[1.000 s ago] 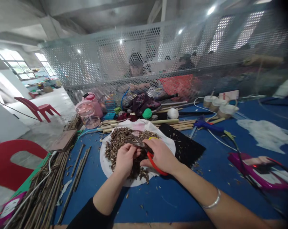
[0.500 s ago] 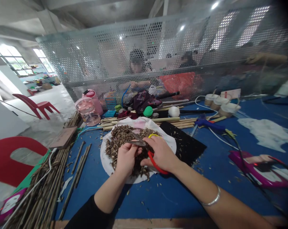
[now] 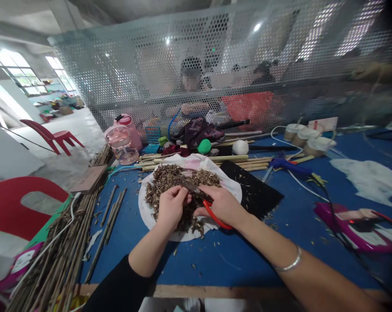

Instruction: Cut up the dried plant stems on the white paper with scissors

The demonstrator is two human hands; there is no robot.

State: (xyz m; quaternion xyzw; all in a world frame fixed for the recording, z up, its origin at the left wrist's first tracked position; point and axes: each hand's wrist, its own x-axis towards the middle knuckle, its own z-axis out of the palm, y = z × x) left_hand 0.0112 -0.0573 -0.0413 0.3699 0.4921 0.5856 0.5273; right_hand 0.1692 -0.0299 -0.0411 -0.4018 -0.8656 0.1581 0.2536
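Note:
My right hand [image 3: 223,204] is wrapped round the red handle of a pair of scissors [image 3: 212,213], its dark blades pointing up and left. Close beside the blades, my left hand [image 3: 170,206] is closed in a pinch; whatever lies between its fingertips is too small to make out. Beneath both hands is a heap of brown dried plant bits [image 3: 165,177], spread on a round white cloth [image 3: 147,225]. A black sheet [image 3: 257,195] lies partly under the cloth's right side.
Bundled sticks [image 3: 62,234] and a few loose sticks [image 3: 113,216] lie left. Behind the cloth are bamboo rods [image 3: 241,158], a green ball [image 3: 204,146], a white ball [image 3: 240,147] and a pink jug [image 3: 122,145]. A blue glue gun [image 3: 286,164] and magenta device [image 3: 351,229] sit right, before a perforated screen [image 3: 134,78].
The scissor blades, spread apart before, have come together. My view has tipped slightly downward. Both hands stay over the heap.

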